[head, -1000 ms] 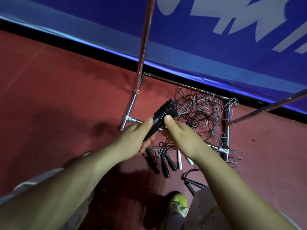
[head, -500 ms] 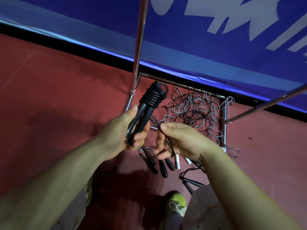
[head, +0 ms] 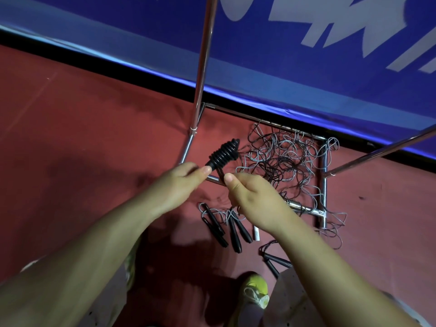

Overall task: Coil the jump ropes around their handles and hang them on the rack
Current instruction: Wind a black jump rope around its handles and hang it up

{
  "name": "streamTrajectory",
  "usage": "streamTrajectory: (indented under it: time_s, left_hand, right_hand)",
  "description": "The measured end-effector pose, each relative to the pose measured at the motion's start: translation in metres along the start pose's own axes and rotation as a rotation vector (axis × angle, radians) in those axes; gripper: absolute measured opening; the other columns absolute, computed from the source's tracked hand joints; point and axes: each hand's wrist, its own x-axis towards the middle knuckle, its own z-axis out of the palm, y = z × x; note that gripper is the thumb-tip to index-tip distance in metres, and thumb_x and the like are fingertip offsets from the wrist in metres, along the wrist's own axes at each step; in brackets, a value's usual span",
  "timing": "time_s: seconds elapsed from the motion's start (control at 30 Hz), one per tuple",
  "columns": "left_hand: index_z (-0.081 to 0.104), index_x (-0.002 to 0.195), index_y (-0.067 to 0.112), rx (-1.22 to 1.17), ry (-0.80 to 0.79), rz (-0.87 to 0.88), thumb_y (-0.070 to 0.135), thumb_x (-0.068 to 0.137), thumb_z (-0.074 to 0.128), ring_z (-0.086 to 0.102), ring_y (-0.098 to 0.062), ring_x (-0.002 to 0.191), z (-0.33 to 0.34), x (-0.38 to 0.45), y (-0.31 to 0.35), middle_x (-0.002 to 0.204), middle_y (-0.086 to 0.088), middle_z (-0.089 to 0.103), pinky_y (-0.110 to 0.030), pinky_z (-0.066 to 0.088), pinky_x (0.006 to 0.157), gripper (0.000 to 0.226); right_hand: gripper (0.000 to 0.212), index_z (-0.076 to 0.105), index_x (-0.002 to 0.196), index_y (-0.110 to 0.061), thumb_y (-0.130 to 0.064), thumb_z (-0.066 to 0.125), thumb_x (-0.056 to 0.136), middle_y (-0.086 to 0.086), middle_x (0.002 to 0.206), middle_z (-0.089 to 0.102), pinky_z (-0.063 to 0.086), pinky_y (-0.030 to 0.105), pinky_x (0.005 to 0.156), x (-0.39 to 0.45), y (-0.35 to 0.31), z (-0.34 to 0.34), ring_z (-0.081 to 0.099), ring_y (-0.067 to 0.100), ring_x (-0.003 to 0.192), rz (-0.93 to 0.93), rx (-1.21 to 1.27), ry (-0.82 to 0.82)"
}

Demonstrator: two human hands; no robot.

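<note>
Coiled jump rope [head: 224, 154] — between left hand [head: 181, 182], right hand [head: 253, 199].

No text can be read. The blue banner [head: 306, 74] along the top carries large pale shapes [head: 349, 27] that look like parts of big characters, but they are cut off by the frame edge and cannot be made out. No label, brand or number shows on anything else.

left hand [head: 175, 185] grips coiled rope [head: 223, 153] | right hand [head: 253, 199] pinches rope end (above tangle)
</note>
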Motion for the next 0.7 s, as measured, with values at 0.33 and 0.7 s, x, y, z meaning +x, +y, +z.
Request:
streamTrajectory:
  time_s: [0.33, 0.7]
  left_hand:
    - [0.064, 0.085, 0.016, -0.043, -0.228, -0.003, 0.059, 0.045, 0.070, 0.060, -0.013, 0.066, -0.001, -0.002, 0.001, 0.068, 0.005, 0.066, -0.040, 0.047, 0.070, 0.059]
    - [0.070, 0.079, 0.012, -0.828, -0.704, -0.346, 0.057, 0.082, 0.033, 0.060, -0.026, 0.060, -0.006, -0.022, 0.030, 0.067, -0.013, 0.061, -0.038, 0.053, 0.063, 0.059]
  right_hand:
    - [0.064, 0.064, 0.085, 0.002, -0.056, 0.040, 0.093, 0.019, 0.071, 0.060, 0.048, 0.041, 0.072, -0.002, -0.008, -0.001, 0.056, 0.030, 0.069, 0.072, 0.009, 0.047]
    - [0.036, 0.054, 0.074, -0.031, -0.052, 0.031, 0.092, -0.032, 0.063, 0.056, 0.038, 0.017, 0.066, -0.002, -0.004, -0.002, 0.053, -0.006, 0.065, -0.086, 0.108, 0.115]
